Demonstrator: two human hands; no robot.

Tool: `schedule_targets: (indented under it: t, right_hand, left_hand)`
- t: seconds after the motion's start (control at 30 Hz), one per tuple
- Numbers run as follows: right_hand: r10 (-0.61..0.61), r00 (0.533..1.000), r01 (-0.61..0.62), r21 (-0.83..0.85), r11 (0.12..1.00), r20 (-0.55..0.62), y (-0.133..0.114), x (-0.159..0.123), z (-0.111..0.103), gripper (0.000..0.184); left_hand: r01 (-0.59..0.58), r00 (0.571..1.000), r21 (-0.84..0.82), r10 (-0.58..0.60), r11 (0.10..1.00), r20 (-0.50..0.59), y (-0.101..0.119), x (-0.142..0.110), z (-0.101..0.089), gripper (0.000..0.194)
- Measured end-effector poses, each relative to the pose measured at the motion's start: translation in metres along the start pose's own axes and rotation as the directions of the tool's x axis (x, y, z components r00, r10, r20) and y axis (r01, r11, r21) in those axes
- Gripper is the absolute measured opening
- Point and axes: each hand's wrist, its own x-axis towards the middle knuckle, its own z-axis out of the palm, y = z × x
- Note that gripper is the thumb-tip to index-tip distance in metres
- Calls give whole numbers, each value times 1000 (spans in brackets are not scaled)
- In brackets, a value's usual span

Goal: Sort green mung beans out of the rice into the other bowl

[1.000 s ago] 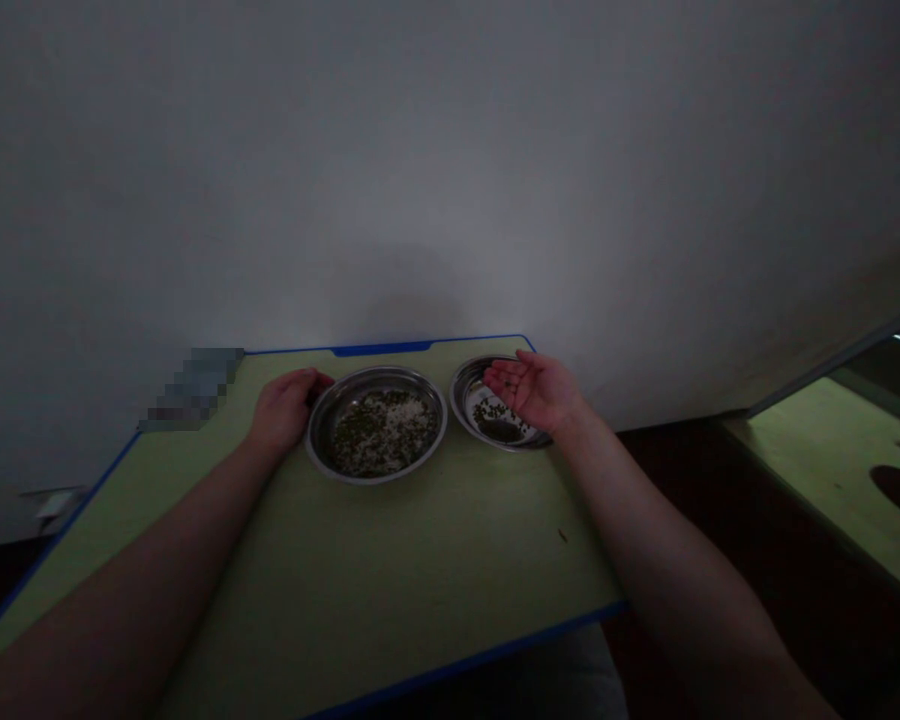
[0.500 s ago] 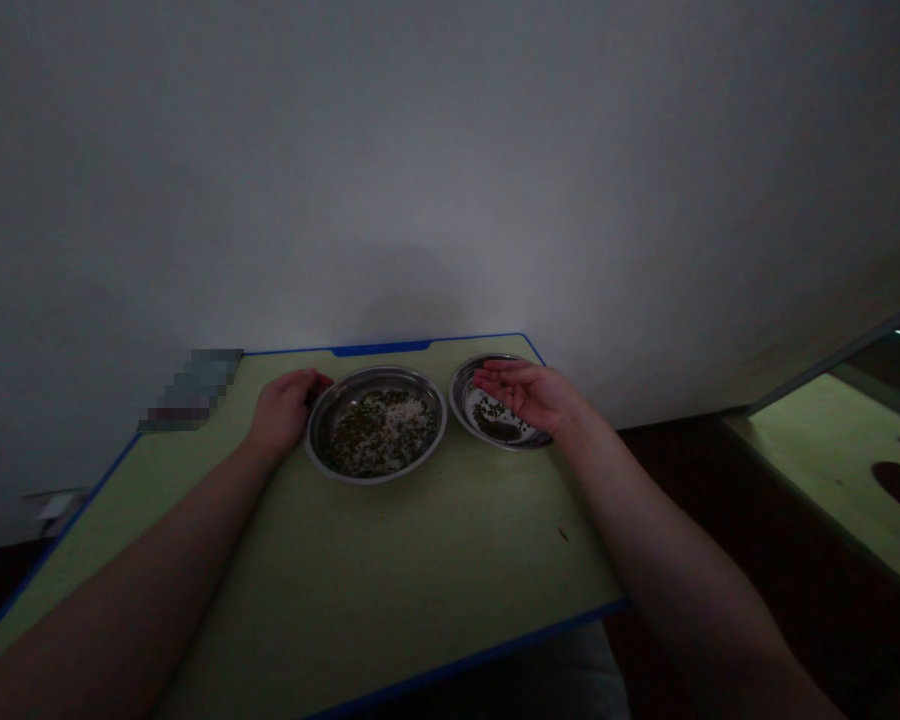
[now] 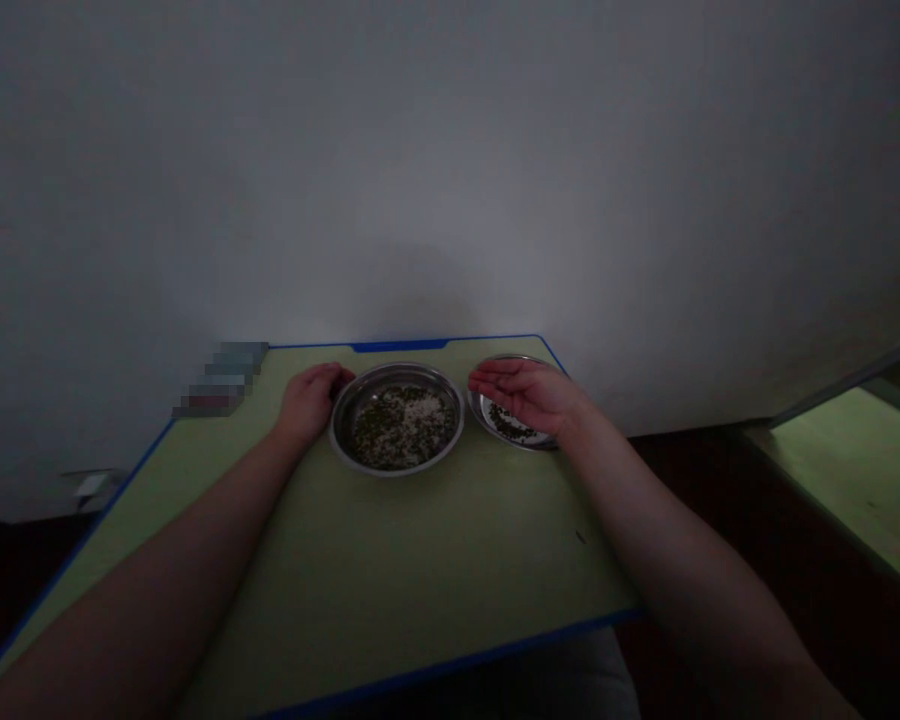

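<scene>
A wide steel bowl (image 3: 396,468) stands on the table and holds a mix of green beans (image 3: 375,432) and pale grains like rice (image 3: 424,408). My left hand (image 3: 311,408) has its fingers curled at the left rim of this bowl. Just right of it sits a smaller steel bowl (image 3: 487,425) with dark green beans (image 3: 511,425) scattered over its bottom. My right hand (image 3: 529,393) hovers above the smaller bowl, fingers stretched out to the left and palm partly up, with nothing visible in it. It hides part of that bowl.
Both bowls rest on a pale green table (image 3: 420,560) with a blue edge, pushed against a grey wall (image 3: 435,180). A blurred-out flat object (image 3: 221,380) lies at the far left corner. A small dark sliver (image 3: 580,537) lies near the right edge. Another green surface (image 3: 862,470) stands farther right.
The camera has turned slightly left, so the bowls appear farther right. My right hand has moved left over the smaller bowl, towards the larger one. My left hand stays at its rim.
</scene>
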Motion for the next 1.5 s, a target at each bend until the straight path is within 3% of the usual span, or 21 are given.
schedule_targets:
  t: [0.13,0.3,0.53,0.9,1.13,1.4,1.5]
  right_hand:
    - [105,986,-91,-112,990,130,-3,15,32,36]
    - [290,931,-211,-323,923,221,1,43,73,32]
    - [386,911,-248,-554,795,147,11,68,97,26]
    - [414,907,-283,-625,728,72,2,60,104,25]
    - [442,889,-287,-611,738,116,-2,62,99,24]
    - [263,947,-222,-216,951,184,-15,31,74,35]
    - [188,973,-177,-91,980,137,-22,13,53,54]
  left_hand:
    - [-12,1000,-3,12,1000,20,-7,4,1,34]
    - [19,1000,-119,-17,993,10,-19,9,5,36]
    - [-9,1000,-163,14,987,27,-27,12,6,37]
    - [12,1000,-164,-10,986,13,-21,10,6,35]
    - [14,1000,-175,-13,985,7,-21,9,6,39]
    - [24,1000,-145,-21,989,18,-19,8,5,40]
    - [37,999,-145,-33,989,27,-19,8,5,39]
